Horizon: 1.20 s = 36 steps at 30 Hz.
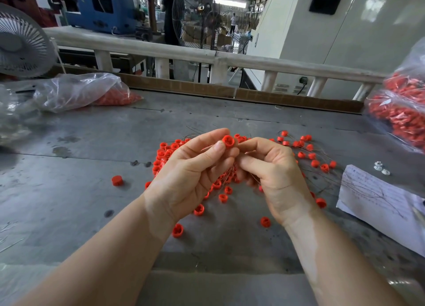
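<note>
Step in hand: threading. The left hand (195, 167) held one red cap (228, 141) pinched between thumb and fingertips, open side toward the camera, above the middle of the workbench (92, 144). The right hand (276, 170) was just beside it, its fingers curled and the thumb and forefinger closed on what appeared to be a thin wire (207, 148) aimed at the cap. A short length of the wire showed past the left thumb.

Next move, as judged: the wire end must be guided through the cap's small hole. This calls for a steady cap, fine alignment and a light push, since the wire looks likely to bend.

A pile of loose caps (165, 154) lay under and behind the hands. The wired caps (305, 149) lay toward the right edge, near a paper sheet (377, 200). A left bag (76, 91) sat at the far left corner and a right bag (400, 112) at the far right, the latter cut off by the frame.

Limits of view:
- The cap's hole could not be made out.
- The point where wire met cap was hidden by the fingertips.
- The hands covered part of the pile.
- The writing on the sheet was illegible.
</note>
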Each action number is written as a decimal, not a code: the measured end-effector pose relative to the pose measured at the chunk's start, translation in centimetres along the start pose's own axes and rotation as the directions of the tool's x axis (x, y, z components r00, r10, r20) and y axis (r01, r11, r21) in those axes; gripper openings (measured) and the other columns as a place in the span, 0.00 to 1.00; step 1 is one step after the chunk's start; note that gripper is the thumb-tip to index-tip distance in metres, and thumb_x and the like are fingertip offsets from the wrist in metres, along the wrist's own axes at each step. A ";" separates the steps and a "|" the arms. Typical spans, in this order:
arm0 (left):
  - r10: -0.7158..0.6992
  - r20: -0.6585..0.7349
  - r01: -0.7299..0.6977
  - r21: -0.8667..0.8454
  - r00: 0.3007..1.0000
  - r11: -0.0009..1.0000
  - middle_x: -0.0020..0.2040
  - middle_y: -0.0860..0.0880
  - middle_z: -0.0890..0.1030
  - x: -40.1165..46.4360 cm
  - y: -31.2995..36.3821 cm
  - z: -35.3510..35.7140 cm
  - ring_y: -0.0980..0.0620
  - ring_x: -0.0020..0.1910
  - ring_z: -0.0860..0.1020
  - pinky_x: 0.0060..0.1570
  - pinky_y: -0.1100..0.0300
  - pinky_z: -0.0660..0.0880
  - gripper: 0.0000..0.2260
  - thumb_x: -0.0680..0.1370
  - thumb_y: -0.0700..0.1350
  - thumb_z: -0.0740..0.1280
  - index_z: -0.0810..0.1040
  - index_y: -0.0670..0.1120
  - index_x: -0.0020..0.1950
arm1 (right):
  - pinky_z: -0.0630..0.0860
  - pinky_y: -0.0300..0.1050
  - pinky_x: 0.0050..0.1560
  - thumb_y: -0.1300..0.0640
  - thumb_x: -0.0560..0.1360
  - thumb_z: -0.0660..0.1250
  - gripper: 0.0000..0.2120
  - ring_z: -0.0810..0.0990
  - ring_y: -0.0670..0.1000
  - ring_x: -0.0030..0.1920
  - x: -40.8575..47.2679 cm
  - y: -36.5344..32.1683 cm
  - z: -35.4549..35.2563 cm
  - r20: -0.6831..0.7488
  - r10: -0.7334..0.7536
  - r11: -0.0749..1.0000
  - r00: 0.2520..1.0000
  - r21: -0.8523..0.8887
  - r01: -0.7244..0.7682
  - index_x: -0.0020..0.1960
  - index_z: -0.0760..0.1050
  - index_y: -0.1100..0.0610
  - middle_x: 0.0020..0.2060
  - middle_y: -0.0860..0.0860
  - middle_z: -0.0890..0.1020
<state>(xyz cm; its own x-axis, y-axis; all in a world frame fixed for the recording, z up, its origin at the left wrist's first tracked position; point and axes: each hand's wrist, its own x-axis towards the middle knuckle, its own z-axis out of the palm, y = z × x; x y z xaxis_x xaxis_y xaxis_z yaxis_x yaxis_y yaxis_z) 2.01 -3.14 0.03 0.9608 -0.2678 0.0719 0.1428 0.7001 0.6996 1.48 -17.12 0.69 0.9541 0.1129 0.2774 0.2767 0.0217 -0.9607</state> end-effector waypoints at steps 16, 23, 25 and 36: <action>-0.046 0.044 0.048 -0.039 0.998 0.998 0.43 0.42 0.84 -0.1 0.5 -0.3 0.52 0.43 0.84 0.38 0.67 0.78 0.10 0.68 0.37 0.67 0.85 0.41 0.44 | 0.63 0.30 0.23 0.69 0.72 0.66 0.13 0.68 0.41 0.21 0.0 -0.1 0.3 -0.086 -0.083 0.995 0.993 -0.056 0.079 0.35 0.78 0.54 0.19 0.48 0.72; -0.037 0.037 0.038 -0.036 0.999 0.999 0.43 0.42 0.85 0.0 0.4 -0.3 0.52 0.43 0.84 0.38 0.67 0.78 0.10 0.66 0.37 0.68 0.85 0.41 0.45 | 0.63 0.29 0.23 0.69 0.72 0.66 0.11 0.68 0.41 0.21 -0.1 -0.3 0.3 -0.088 -0.087 0.994 0.992 -0.067 0.081 0.35 0.78 0.56 0.20 0.48 0.72; -0.042 0.025 0.043 -0.043 0.999 0.998 0.43 0.43 0.85 -0.1 0.4 -0.2 0.52 0.43 0.84 0.38 0.67 0.79 0.10 0.66 0.36 0.68 0.85 0.41 0.44 | 0.63 0.29 0.23 0.68 0.72 0.67 0.11 0.68 0.41 0.21 -0.1 -0.3 0.3 -0.086 -0.086 0.995 0.993 -0.060 0.081 0.35 0.78 0.56 0.20 0.48 0.73; -0.049 0.017 0.050 -0.039 0.999 0.998 0.42 0.42 0.85 -0.4 0.5 0.4 0.53 0.41 0.84 0.36 0.68 0.78 0.11 0.66 0.34 0.65 0.85 0.42 0.42 | 0.64 0.31 0.24 0.67 0.71 0.68 0.09 0.69 0.43 0.22 0.0 -0.2 0.1 -0.068 -0.071 0.997 0.995 0.004 0.071 0.35 0.78 0.56 0.20 0.49 0.73</action>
<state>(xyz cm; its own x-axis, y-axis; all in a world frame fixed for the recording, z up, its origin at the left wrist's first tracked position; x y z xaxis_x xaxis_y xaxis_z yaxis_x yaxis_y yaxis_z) 1.54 -2.97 0.63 0.9485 -0.3130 0.0496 0.1994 0.7110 0.6743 1.45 -17.04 0.86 0.9378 0.0428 0.3446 0.3434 0.0335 -0.9386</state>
